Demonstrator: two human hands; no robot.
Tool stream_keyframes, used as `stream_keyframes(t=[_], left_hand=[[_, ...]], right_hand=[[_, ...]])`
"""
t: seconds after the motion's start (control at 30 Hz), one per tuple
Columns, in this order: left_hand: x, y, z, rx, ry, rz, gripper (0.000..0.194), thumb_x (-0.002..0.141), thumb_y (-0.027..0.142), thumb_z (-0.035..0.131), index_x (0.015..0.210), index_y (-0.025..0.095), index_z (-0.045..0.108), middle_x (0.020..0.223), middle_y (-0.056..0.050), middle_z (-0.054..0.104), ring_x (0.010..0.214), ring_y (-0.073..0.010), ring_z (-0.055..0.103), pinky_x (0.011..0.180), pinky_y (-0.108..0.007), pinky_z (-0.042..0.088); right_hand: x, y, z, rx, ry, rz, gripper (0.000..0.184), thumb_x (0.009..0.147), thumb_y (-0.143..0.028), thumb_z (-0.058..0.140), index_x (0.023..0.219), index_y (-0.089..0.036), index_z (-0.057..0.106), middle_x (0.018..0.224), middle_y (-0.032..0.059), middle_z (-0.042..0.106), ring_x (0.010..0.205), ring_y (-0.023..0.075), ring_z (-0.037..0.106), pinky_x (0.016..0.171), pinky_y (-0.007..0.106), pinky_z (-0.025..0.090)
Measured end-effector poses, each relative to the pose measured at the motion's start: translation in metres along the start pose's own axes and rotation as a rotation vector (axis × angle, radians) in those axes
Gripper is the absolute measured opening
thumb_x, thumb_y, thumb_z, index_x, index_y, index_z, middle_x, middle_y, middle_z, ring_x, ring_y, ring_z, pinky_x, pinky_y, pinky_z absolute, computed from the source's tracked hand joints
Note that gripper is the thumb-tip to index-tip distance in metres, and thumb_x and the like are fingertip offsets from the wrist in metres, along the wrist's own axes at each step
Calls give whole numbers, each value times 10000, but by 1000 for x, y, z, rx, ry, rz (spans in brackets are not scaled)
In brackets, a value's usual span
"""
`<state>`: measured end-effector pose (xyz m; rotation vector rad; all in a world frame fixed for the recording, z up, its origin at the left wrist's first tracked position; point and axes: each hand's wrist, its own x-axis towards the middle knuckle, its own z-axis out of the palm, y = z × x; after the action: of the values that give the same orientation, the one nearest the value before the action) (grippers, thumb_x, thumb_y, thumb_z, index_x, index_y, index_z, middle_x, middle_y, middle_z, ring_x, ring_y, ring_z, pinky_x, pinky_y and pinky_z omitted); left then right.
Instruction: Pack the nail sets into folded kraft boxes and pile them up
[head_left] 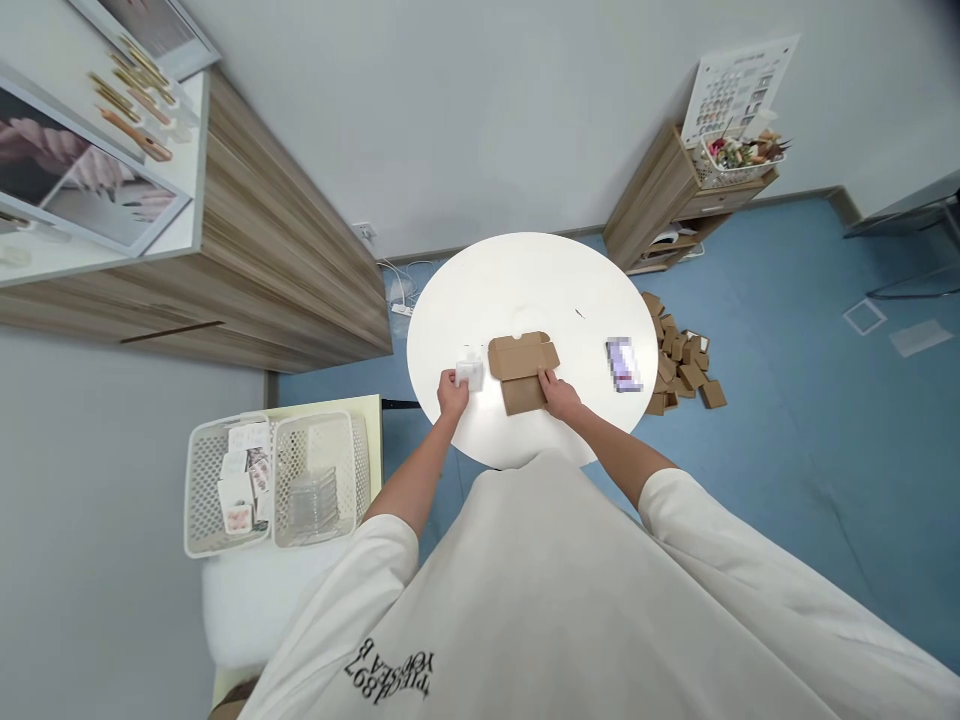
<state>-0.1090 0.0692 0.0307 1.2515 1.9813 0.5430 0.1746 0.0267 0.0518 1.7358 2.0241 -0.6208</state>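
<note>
On the round white table (517,278), a brown cardboard box (521,356) lies unfolded, its flaps spread out. My right hand (557,392) grips the near right side of this cardboard, thumb and fingers closed at its edge. To the left, my left hand (453,392) is closed on a small clear plastic case (470,375) with something whitish in it, beside the cardboard and apart from it. What exactly is inside the case is too small to tell.
A pixelated purple item (623,364) and a small dark thin piece (580,313) lie on the table. Folded brown boxes (681,360) are heaped on the floor at right. White baskets (225,500) with cards and stacked clear cases stand at left, near a wooden cabinet (292,240).
</note>
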Motion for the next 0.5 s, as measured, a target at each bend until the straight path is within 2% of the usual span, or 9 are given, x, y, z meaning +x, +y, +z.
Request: stream_keyframes(t=[0.1,0.23,0.4,0.5], left_hand=[[-9,23,1,10,-31,142,248,927,291,554,1168,241,535,1185,-44,670,1097,-175,627,932,-284,487],[-26,52,12,141,-154,279,286,942,328,546,1218,256,545,1201,-41,679,1145,-217,610,979,-349,470],[-47,67,45,411,-324,414,215,928,292,566,1139,258,597,1139,-44,709,1119,-269,623,993,-417,425],[-53,72,67,523,-382,455,254,926,258,566,1180,258,568,1120,-51,718,1095,-274,639,977,-421,410]], right_hand=[[0,4,3,7,20,-11,1011,859,-252,666,1616,-224,-3,1542,206,307,1032,278,595,815,354,494],[0,9,6,42,44,-31,1041,852,-273,678,1618,-214,-24,1550,208,311,1048,288,597,830,355,486],[-2,15,8,83,78,-50,1006,876,-296,652,1619,-212,-22,1572,203,301,1068,293,595,856,354,476],[-3,17,9,87,85,-63,988,883,-284,638,1621,-205,-14,1577,199,308,1068,293,596,861,353,474]])
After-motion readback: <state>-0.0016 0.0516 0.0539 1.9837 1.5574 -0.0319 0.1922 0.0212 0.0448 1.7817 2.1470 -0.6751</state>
